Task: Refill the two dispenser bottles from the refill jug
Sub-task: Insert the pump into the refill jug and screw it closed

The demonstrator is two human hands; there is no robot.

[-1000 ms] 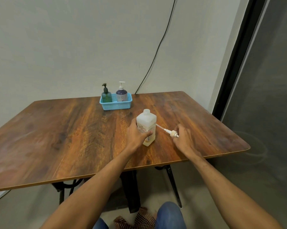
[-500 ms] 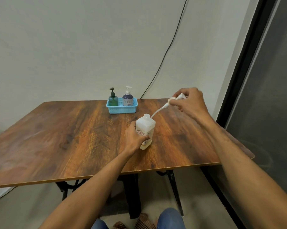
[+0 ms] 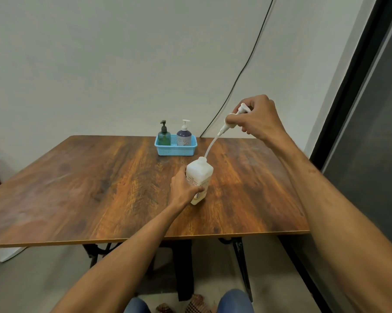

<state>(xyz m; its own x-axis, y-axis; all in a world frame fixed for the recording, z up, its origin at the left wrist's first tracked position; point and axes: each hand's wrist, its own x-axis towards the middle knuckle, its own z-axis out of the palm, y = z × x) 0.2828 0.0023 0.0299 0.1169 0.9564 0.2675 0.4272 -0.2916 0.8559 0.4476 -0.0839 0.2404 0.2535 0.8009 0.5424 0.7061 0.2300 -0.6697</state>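
A white refill jug [image 3: 199,175] stands upright on the wooden table [image 3: 100,188], and my left hand [image 3: 183,188] grips its side. My right hand [image 3: 257,119] holds a white pump head [image 3: 232,122] raised above and right of the jug. The pump's thin tube [image 3: 211,146] curves down with its lower end at the jug's open neck. At the back, a green dispenser bottle [image 3: 164,134] and a purple one with a white pump [image 3: 184,134] stand side by side in a blue basket [image 3: 176,150].
A black cable [image 3: 242,73] runs down the wall to the table's far edge. A dark panel [image 3: 371,123] stands right of the table. The table's right edge lies close under my right forearm.
My right hand picked the pump head up from the table beside the jug and raised it, bringing the tube's end to the jug's neck. My left hand kept its grip on the jug.
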